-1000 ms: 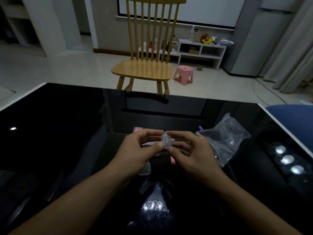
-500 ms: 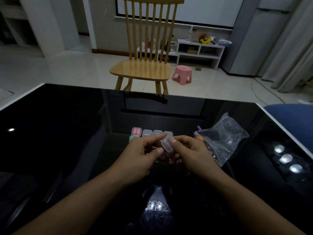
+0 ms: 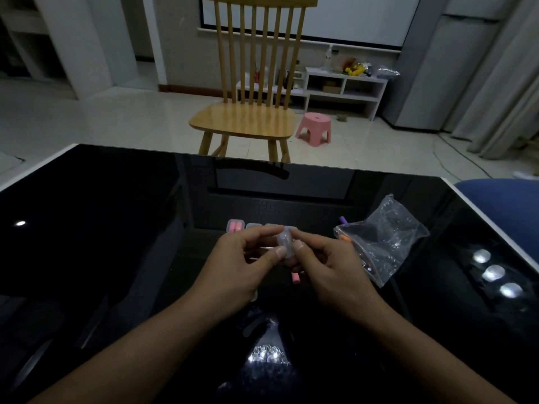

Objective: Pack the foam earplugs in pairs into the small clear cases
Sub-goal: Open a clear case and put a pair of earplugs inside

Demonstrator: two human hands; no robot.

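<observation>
A small clear case (image 3: 285,242) is pinched between both my hands above the middle of the black table (image 3: 102,228). My left hand (image 3: 239,263) grips its left side with thumb and forefinger; my right hand (image 3: 329,266) grips its right side. Whether the case is open or shut is unclear. Just beyond my fingers stands a row of small cases; the leftmost case (image 3: 235,226) holds pink earplugs. A loose pink earplug (image 3: 295,277) lies on the table under my right hand. A clear plastic bag (image 3: 385,237) with an orange earplug (image 3: 345,238) lies to the right.
A purple earplug (image 3: 343,220) sticks out at the bag's top left. A wooden chair (image 3: 248,118) stands beyond the table's far edge, a pink stool (image 3: 314,128) beside it. A blue seat (image 3: 507,208) is at the right edge. Lamp reflections glare on the glossy tabletop.
Both hands have shifted slightly forward with the case held between them, and the row of cases behind them came into view. The case has turned in my fingers.
</observation>
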